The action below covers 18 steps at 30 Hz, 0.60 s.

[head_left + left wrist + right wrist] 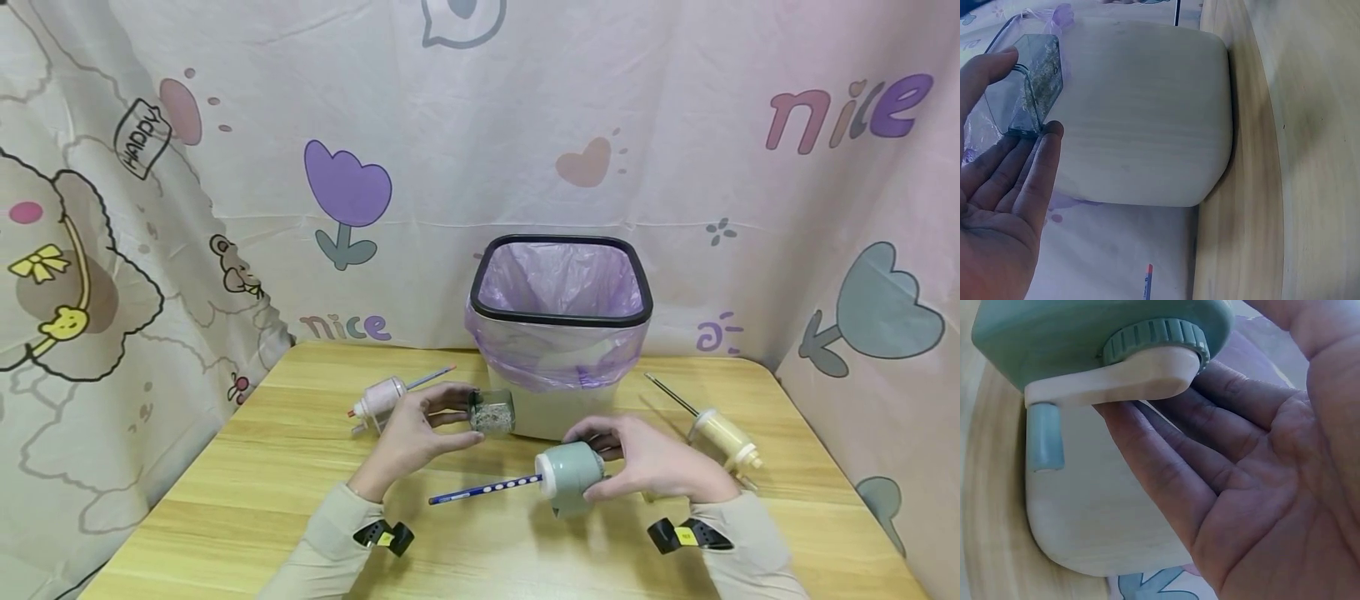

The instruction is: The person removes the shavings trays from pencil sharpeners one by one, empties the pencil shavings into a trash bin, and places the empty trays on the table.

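Observation:
My left hand (420,429) pinches a small clear shavings drawer (492,412) between thumb and fingertips, in front of the trash bin. Greyish pencil shavings (1043,78) show through its walls in the left wrist view. With thumb and fingers on either side, my right hand (645,458) holds a green crank pencil sharpener (576,473) at its crank end. A blue dotted pencil (487,489) sticks out of the sharpener's white front, pointing left. The right wrist view shows the pale crank arm (1116,378) and its blue knob (1045,437) beside my fingers.
The trash bin (562,318) with a purple liner stands at the table's back, close behind both hands. A pink sharpener (385,393) with a pencil lies at the left, and a yellow sharpener (723,435) with a dark pencil at the right. A printed curtain (450,167) hangs behind.

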Tool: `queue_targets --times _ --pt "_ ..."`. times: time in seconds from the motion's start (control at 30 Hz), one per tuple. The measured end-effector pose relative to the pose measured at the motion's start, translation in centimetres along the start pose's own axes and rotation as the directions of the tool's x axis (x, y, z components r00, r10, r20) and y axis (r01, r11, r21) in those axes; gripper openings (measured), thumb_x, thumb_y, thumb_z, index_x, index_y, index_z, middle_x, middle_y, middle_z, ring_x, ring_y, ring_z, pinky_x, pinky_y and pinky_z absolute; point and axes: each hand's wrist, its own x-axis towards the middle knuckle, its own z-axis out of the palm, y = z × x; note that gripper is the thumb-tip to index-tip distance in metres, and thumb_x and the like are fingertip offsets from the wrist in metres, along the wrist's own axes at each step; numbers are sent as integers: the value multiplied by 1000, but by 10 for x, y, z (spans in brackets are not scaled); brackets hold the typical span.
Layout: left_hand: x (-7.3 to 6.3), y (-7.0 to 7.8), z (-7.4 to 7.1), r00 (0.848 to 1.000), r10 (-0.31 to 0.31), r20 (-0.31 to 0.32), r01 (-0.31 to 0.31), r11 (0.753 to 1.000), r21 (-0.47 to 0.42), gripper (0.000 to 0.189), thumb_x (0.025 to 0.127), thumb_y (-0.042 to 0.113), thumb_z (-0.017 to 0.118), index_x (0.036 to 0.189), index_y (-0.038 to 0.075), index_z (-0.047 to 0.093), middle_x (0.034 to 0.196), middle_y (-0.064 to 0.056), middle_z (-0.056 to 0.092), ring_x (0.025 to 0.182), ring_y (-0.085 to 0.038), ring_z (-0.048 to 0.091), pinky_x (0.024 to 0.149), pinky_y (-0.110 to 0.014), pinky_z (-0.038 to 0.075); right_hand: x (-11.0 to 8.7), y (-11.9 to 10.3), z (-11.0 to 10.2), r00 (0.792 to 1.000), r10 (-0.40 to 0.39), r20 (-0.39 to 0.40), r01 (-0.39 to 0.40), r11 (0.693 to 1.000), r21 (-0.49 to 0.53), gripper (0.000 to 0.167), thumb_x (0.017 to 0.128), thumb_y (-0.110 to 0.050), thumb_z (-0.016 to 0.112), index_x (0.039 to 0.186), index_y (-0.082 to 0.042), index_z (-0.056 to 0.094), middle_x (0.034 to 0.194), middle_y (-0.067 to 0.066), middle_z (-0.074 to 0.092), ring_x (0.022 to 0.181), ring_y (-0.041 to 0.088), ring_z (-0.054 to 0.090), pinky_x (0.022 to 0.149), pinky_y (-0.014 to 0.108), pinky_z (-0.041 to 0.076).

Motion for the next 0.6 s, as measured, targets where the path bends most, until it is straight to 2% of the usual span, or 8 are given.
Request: queue_targets --times 0.27,0.4,0.6 --pt "0 -1 -1 1000 -9 -19 9 1000 -2 64 81 2 91 140 0 65 139 -24 68 121 -38 74 104 -37 62 7 9 12 997 44 67 -50 995 90 63 75 -16 93 130 -6 66 121 10 71 113 18 70 98 19 60" --pt "0 -1 -2 1000 -12 -25 12 1000 2 64 82 3 91 140 0 65 140 -24 68 121 -38 73 107 -43 61 9 10 15 994 68 90 -79 990 116 63 74 -12 92 130 -5 65 120 11 70 112 22 69 97 19 61" --pt "-1 1 -3 999 -10 -30 10 1000 6 63 83 3 90 141 1 65 140 -23 68 122 -37 73 105 -33 62 13 15 22 992 56 115 -69 992 110 62 74 -14 93 129 -7 65 117 7 71 109 19 69 97 20 61"
